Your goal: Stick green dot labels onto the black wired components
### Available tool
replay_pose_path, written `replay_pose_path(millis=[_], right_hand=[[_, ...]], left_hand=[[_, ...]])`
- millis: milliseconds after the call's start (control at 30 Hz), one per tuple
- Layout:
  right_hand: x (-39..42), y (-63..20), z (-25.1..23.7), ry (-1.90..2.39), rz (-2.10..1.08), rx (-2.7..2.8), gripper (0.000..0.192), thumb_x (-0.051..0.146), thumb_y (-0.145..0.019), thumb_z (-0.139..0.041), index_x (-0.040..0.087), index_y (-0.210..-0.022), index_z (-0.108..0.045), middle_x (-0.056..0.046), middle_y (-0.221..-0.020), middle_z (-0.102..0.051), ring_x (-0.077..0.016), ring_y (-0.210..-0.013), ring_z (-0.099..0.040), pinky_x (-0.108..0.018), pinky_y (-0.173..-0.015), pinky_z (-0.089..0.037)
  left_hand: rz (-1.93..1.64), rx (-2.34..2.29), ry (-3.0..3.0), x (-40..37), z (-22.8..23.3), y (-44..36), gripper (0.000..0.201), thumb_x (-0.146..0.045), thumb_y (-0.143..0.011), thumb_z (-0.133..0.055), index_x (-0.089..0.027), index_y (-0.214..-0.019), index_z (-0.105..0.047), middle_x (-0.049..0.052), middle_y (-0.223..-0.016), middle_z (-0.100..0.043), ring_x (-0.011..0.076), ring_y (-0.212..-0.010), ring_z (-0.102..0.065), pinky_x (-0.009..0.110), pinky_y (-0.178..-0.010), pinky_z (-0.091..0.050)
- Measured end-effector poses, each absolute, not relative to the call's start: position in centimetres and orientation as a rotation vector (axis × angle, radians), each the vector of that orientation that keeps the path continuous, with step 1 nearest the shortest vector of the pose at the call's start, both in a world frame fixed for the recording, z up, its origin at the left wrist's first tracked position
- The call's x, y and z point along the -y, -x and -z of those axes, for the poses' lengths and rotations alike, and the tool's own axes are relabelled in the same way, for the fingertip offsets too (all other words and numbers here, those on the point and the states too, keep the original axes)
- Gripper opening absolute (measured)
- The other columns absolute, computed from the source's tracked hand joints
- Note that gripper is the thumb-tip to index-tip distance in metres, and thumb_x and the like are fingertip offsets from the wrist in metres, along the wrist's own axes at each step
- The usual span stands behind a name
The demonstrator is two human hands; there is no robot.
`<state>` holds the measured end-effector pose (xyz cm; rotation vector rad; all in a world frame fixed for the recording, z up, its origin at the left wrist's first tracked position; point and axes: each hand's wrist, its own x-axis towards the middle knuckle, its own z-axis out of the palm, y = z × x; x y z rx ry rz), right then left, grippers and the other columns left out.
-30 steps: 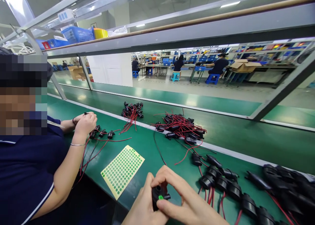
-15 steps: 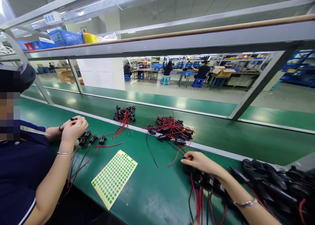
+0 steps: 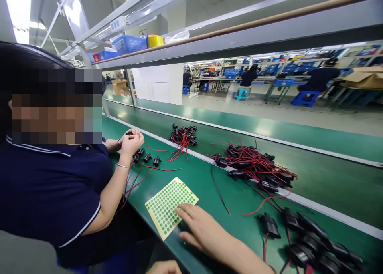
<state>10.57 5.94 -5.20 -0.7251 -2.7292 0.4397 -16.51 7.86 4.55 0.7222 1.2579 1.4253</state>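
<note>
My right hand (image 3: 206, 230) reaches in from the lower right, palm down. Its fingers are stretched out over the right edge of a pale yellow sheet of round green stickers (image 3: 163, 225), the thumb held apart, nothing seen in its grasp. Only a small part of my left hand (image 3: 164, 267) shows at the bottom edge; its fingers are hidden. To the right of my right arm stands a black cylindrical socket (image 3: 269, 225) with a red wire. Beside it lies a cluster of similar black sockets (image 3: 302, 252).
At left a co-worker's hands (image 3: 131, 140) hold a small black part above several black sockets (image 3: 147, 158). Two heaps of wired black parts, a small one (image 3: 184, 136) and a larger one (image 3: 254, 162), lie along the white strip. A metal shelf beam (image 3: 239, 38) crosses above the green bench.
The view has turned left. My right hand has left a black socket and moved left to the sticker sheet, its fingers going from pinched to stretched out.
</note>
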Motion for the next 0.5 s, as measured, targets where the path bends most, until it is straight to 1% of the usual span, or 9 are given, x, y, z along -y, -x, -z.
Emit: replay_pose_path(millis=[33, 67, 100, 133, 167, 200, 267, 400, 500], right_hand=[[-5.3, -9.2, 5.7, 0.631, -0.478, 2.749, 0.052, 0.03, -0.094, -0.078, 0.016, -0.143, -0.064, -0.019, -0.149, -0.068, -0.0329, -0.139, -0.062, -0.048, -0.116, -0.052], [-4.7, -8.3, 6.0, 0.548, -0.517, 2.764, 0.05, 0.032, -0.094, -0.079, 0.017, -0.139, -0.066, -0.017, -0.148, -0.069, -0.0328, -0.138, -0.062, -0.048, -0.117, -0.051], [-4.3, -7.9, 6.1, 0.479, -0.556, 2.773, 0.044, 0.032, -0.093, -0.079, 0.018, -0.133, -0.069, -0.016, -0.144, -0.071, -0.0314, -0.135, -0.064, -0.046, -0.115, -0.052], [-4.1, -7.9, 6.1, 0.426, -0.593, 2.775, 0.035, 0.031, -0.094, -0.077, 0.019, -0.126, -0.071, -0.013, -0.138, -0.074, -0.0292, -0.13, -0.067, -0.043, -0.113, -0.053], [-3.9, -8.3, 6.0, 0.386, -0.627, 2.774, 0.027, 0.03, -0.095, -0.075, 0.02, -0.12, -0.072, -0.011, -0.131, -0.077, -0.0268, -0.124, -0.07, -0.041, -0.109, -0.055], [-3.9, -8.8, 5.8, 0.359, -0.656, 2.77, 0.018, 0.027, -0.096, -0.072, 0.021, -0.113, -0.072, -0.01, -0.124, -0.078, -0.0248, -0.117, -0.072, -0.039, -0.106, -0.056], [-3.8, -10.2, 5.2, 0.339, -0.7, 2.756, 0.007, 0.024, -0.099, -0.066, 0.022, -0.104, -0.072, -0.008, -0.114, -0.078, -0.0227, -0.108, -0.073, -0.037, -0.099, -0.057], [-4.0, -12.2, 4.2, 0.364, -0.731, 2.726, 0.01, 0.022, -0.101, -0.065, 0.024, -0.092, -0.069, -0.004, -0.102, -0.078, -0.0197, -0.099, -0.074, -0.032, -0.093, -0.058], [-3.6, -12.3, 4.2, 0.516, -0.661, 2.664, 0.014, 0.021, -0.105, -0.061, 0.023, -0.091, -0.067, -0.003, -0.091, -0.075, -0.0197, -0.085, -0.073, -0.031, -0.08, -0.059]], left_hand=[[-1.374, -1.271, -0.678, -4.7, -2.2, 15.2, 0.042, -0.042, -0.112, -0.044, -0.013, -0.124, -0.071, 0.005, -0.122, -0.072, 0.0291, -0.111, -0.073, 0.042, -0.092, -0.063], [-1.321, -1.278, -0.622, -1.5, 0.2, 13.9, 0.03, -0.043, -0.105, -0.063, -0.019, -0.121, -0.071, 0.008, -0.117, -0.075, 0.0227, -0.099, -0.074, 0.04, -0.083, -0.066], [-1.264, -1.285, -0.57, 1.4, 2.6, 12.8, 0.028, -0.044, -0.101, -0.069, -0.019, -0.113, -0.072, 0.006, -0.107, -0.077, 0.0187, -0.086, -0.074, 0.035, -0.075, -0.065], [-1.216, -1.286, -0.519, 4.0, 4.8, 11.9, 0.035, -0.05, -0.098, -0.073, -0.016, -0.1, -0.073, 0.003, -0.091, -0.076, 0.0147, -0.071, -0.071, 0.031, -0.066, -0.062], [-1.192, -1.289, -0.462, 6.0, 6.6, 11.2, 0.052, -0.064, -0.081, -0.084, -0.014, -0.085, -0.071, 0.003, -0.076, -0.074, 0.0146, -0.061, -0.069, 0.03, -0.058, -0.059], [-1.199, -1.287, -0.412, 7.4, 8.2, 10.8, 0.064, -0.073, -0.064, -0.091, -0.014, -0.079, -0.07, 0.003, -0.071, -0.074, 0.0157, -0.062, -0.071, 0.03, -0.06, -0.059], [-1.25, -1.286, -0.353, 8.5, 10.1, 10.6, 0.072, -0.076, -0.048, -0.095, -0.015, -0.077, -0.069, 0.004, -0.069, -0.075, 0.0173, -0.065, -0.073, 0.029, -0.063, -0.06], [-1.365, -1.28, -0.362, 7.7, 10.5, 11.0, 0.061, -0.067, -0.058, -0.097, -0.018, -0.076, -0.066, 0.002, -0.069, -0.076, 0.0138, -0.064, -0.071, 0.024, -0.062, -0.059], [-1.389, -1.266, -0.387, 7.3, 9.8, 10.3, 0.058, -0.062, -0.059, -0.099, -0.018, -0.072, -0.063, 0.0, -0.065, -0.074, 0.0125, -0.061, -0.068, 0.023, -0.059, -0.059]])
